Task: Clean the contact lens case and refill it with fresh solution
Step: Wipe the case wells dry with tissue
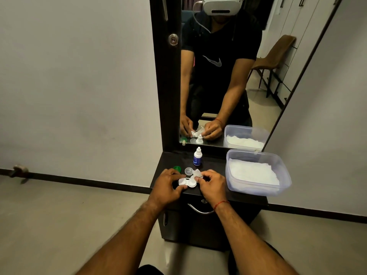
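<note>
A white two-well contact lens case (187, 182) lies on the dark cabinet top (214, 167). My left hand (168, 185) grips its left end. My right hand (213, 184) pinches a small crumpled white tissue (197, 173) against the case's right well. A clear cap (188, 171) and a green cap (177, 168) lie just behind the case. A small white solution bottle (197, 157) with a blue label stands upright, capped, further back.
A clear plastic tub (258, 189) holding white tissues sits at the right of the cabinet top. A tall mirror (228, 76) stands behind and reflects the scene. A curved metal drawer handle (198, 210) is below the front edge.
</note>
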